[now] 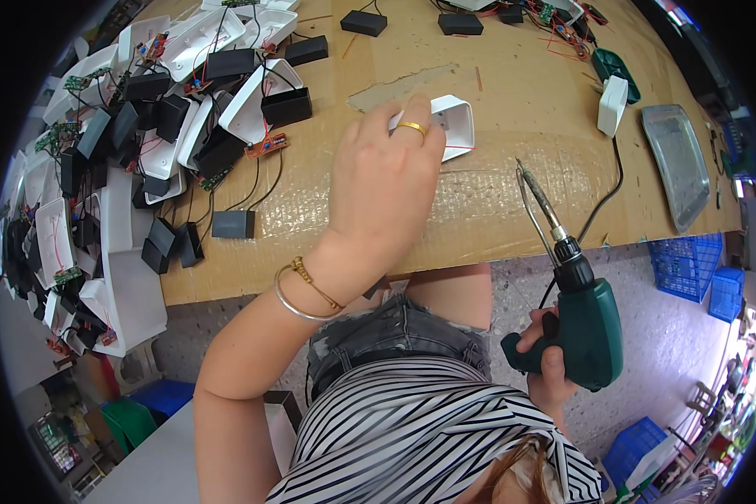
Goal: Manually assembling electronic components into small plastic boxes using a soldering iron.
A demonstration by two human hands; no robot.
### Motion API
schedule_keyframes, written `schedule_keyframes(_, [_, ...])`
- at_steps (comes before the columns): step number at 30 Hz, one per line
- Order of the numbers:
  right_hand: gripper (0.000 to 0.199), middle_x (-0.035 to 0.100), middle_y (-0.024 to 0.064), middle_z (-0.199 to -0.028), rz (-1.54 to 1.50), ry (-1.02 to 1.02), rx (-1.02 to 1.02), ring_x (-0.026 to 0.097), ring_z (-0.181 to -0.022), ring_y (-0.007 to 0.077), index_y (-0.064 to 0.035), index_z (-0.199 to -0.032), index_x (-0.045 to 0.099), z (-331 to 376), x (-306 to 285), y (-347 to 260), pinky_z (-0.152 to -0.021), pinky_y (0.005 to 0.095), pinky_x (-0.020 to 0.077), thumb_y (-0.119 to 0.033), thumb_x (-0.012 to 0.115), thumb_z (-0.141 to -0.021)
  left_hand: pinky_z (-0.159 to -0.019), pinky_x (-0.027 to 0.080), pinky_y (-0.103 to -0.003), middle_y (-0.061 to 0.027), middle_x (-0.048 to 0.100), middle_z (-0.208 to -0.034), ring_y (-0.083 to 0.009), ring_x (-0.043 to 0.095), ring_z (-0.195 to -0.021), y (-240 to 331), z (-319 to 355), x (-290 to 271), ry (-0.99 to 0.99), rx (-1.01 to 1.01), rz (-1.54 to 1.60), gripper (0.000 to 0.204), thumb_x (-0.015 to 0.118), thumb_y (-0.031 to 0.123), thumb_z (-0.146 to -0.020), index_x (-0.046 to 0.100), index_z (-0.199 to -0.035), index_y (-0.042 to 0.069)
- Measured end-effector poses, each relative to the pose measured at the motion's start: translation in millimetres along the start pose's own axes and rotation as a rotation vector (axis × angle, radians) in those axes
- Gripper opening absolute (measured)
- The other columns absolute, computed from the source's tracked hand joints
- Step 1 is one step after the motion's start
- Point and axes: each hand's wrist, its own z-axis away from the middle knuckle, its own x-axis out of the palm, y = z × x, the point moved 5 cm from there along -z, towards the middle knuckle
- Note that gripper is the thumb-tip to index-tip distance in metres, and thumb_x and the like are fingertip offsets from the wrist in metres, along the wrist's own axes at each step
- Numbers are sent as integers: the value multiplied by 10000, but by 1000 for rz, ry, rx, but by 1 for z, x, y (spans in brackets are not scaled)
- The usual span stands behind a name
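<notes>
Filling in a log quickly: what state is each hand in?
Left hand: at the white case, grip hidden; cannot tell.
Right hand: closed around the green soldering gun.

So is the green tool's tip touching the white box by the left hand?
Apart: the head view shows cardboard between the tip and the white box.

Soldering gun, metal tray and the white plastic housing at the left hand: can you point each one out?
Soldering gun [592, 329]: head view, on its green body.
Metal tray [679, 172]: head view, on its inside base.
White plastic housing [459, 128]: head view, on its uncovered inner part.
</notes>
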Motion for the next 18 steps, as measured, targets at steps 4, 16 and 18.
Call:
schedule_keyframes(4, [586, 580, 164, -973, -31, -2, 10, 564, -655, 146, 50, -1180, 460, -1, 0, 0, -635, 286, 435, -354, 633, -792, -862, 432, -408, -137, 550, -1055, -334, 518, -1012, 4, 4, -9, 64, -38, 143, 106, 582, 37, -669, 540, -751, -14])
schedule_keyframes(16, [516, 578, 154, -1035, -105, -63, 119, 568, -735, 151, 42, -1219, 441, -18, 18, 6, -705, 289, 451, -205, 641, -814, -790, 427, -380, -88, 543, -1009, -290, 526, -969, -3, 10, 6, 152, -39, 205, 126, 679, 20, -678, 579, -754, 30])
schedule_keyframes(18, [544, 591, 171, -1004, -37, -34, 129, 574, -704, 155, 60, -1215, 441, -21, 20, 5, -703, 294, 454, -245, 637, -810, -801, 419, -388, -93, 544, -998, -287, 522, -962, -1, 9, 7, 161, -44, 196, 104, 627, 39, -671, 568, -754, 16])
